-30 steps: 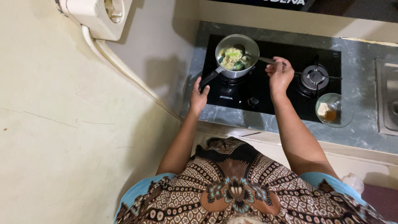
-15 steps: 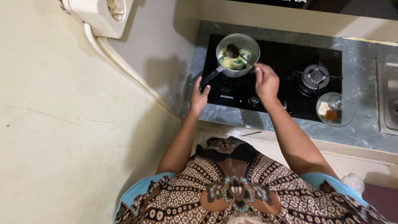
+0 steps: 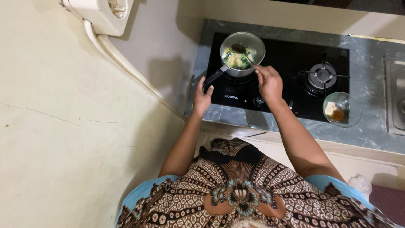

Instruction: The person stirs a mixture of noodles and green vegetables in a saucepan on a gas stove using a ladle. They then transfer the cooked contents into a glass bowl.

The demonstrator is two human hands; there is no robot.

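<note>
A small metal saucepan (image 3: 258, 45) with yellow and green food stands on the left burner of a black glass gas stove (image 3: 287, 59). My left hand (image 3: 202, 96) grips the end of the pan's black handle (image 3: 216, 76). My right hand (image 3: 268, 82) holds a spoon (image 3: 241, 50) whose bowl rests in the food inside the pan.
A second burner (image 3: 322, 76) sits unlit to the right. A glass bowl (image 3: 341, 109) with brown liquid and a pale lump stands on the grey marble counter (image 3: 375, 131). A sink edge (image 3: 395, 97) lies far right. A cream wall (image 3: 63, 126) with a socket (image 3: 105, 12) and cable is on the left.
My right hand has swung from the right of the pan to its near side, bringing the spoon into the food. The left hand stays on the handle.
</note>
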